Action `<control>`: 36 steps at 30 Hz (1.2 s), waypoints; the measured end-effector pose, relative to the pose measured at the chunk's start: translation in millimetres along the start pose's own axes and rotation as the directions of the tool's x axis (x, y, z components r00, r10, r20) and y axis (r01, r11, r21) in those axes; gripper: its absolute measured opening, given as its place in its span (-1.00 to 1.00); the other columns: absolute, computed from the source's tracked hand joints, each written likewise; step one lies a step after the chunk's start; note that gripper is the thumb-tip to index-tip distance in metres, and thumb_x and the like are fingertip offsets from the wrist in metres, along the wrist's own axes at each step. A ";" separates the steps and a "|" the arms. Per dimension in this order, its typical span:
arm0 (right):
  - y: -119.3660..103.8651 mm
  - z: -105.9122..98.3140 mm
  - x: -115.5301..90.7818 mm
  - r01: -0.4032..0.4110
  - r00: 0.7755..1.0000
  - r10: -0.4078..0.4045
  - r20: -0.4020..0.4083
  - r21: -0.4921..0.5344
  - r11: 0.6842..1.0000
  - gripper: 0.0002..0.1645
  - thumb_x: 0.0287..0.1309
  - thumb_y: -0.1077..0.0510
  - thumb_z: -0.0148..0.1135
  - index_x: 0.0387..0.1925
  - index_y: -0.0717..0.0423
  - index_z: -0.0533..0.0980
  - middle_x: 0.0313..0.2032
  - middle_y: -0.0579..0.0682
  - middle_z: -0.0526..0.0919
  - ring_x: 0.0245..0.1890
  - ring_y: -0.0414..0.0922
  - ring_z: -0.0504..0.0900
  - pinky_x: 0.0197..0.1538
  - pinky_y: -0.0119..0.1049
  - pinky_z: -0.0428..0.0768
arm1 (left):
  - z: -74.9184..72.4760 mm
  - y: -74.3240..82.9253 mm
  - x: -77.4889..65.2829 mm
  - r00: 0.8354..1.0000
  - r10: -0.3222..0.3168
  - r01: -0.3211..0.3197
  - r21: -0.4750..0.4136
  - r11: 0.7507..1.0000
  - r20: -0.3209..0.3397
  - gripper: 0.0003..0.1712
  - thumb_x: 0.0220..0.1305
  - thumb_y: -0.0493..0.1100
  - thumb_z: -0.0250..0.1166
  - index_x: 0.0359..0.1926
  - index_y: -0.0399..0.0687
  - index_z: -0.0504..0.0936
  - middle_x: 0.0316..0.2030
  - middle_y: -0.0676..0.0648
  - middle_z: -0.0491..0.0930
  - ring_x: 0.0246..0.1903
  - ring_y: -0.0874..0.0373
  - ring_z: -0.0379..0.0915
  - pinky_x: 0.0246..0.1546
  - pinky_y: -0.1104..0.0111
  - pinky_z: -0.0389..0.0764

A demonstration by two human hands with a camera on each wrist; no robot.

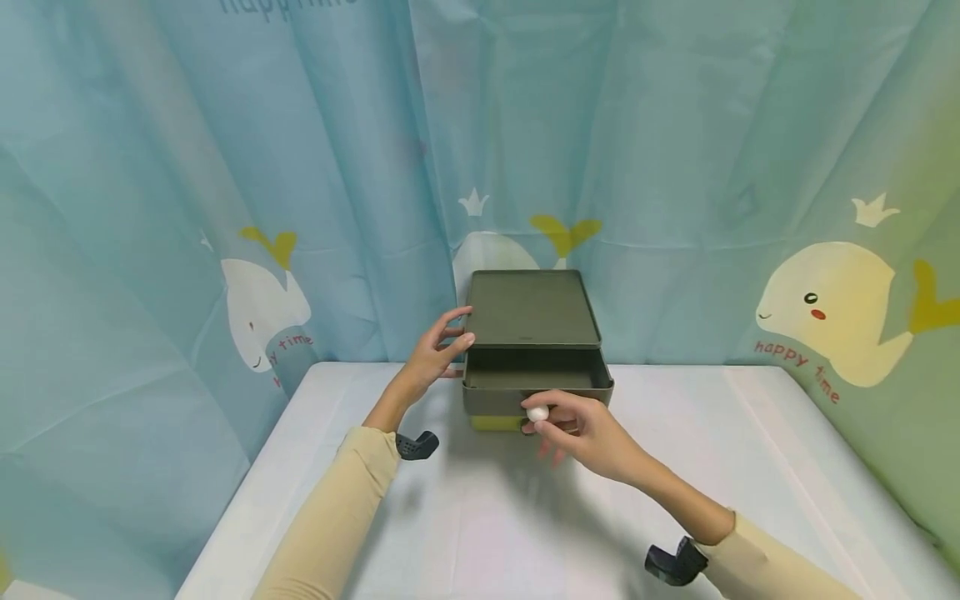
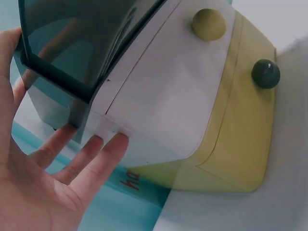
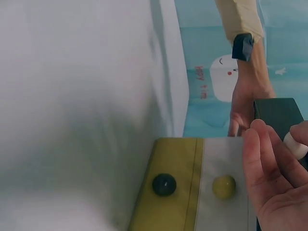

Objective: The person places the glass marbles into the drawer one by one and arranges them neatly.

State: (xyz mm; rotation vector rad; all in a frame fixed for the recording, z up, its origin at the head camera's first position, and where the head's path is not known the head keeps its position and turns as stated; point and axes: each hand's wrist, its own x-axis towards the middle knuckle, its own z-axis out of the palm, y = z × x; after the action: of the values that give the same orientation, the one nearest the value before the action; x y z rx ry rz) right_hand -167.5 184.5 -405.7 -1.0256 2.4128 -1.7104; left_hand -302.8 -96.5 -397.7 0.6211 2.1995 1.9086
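A small drawer unit with a dark green top stands on the table. Its dark green top drawer is pulled partway out, the inside showing bare. My right hand pinches that drawer's white knob between thumb and index finger, its other fingers in front of the drawers below. Against the unit's left side rests my left hand, fingers fairly straight and spread, thumb near the top's edge. In the left wrist view, a white drawer with a yellow knob sits over a yellow drawer with a dark knob.
A white-covered table lies beneath the unit. Blue-green curtains printed with whales hang behind the table and along its sides, close behind the unit.
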 end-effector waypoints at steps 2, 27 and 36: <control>1.3 -1.3 3.3 -0.010 1.000 0.010 -0.007 0.003 1.000 -0.67 0.45 0.23 0.22 0.19 0.14 0.56 -0.15 0.03 0.80 -0.43 0.07 0.75 -0.43 0.01 0.73 | 0.2 0.9 -0.1 1.000 -0.005 0.005 0.007 1.000 0.001 -0.36 0.47 0.09 0.24 0.50 0.48 0.31 0.43 -0.18 0.25 0.37 -0.17 0.32 0.05 -0.15 0.63; 20.6 -13.9 31.2 -0.012 1.000 0.012 -0.022 0.010 1.000 -0.63 0.46 0.20 0.22 0.23 0.16 0.53 -0.10 0.23 0.77 -0.40 0.19 0.74 -0.40 -0.08 0.74 | -0.4 2.5 1.5 1.000 -0.025 0.025 -0.003 1.000 0.010 -0.39 0.50 0.05 0.23 0.48 0.50 0.30 0.41 -0.18 0.26 0.34 -0.16 0.36 0.04 -0.17 0.63; 26.3 -18.5 38.8 -0.009 1.000 0.010 -0.023 0.016 1.000 -0.62 0.46 0.26 0.20 0.24 0.21 0.52 -0.10 0.37 0.72 -0.37 0.28 0.72 -0.42 -0.04 0.74 | 0.6 3.2 0.2 1.000 -0.018 0.019 -0.027 0.999 0.021 -0.36 0.47 0.06 0.24 0.50 0.45 0.29 0.40 -0.21 0.24 0.36 -0.19 0.32 0.03 -0.14 0.65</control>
State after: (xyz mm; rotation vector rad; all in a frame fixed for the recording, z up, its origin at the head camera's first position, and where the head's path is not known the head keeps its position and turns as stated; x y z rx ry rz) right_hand -217.8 185.2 -406.9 -0.9967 2.4102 -1.7446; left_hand -302.1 -95.7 -394.7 0.6109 2.1553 1.9110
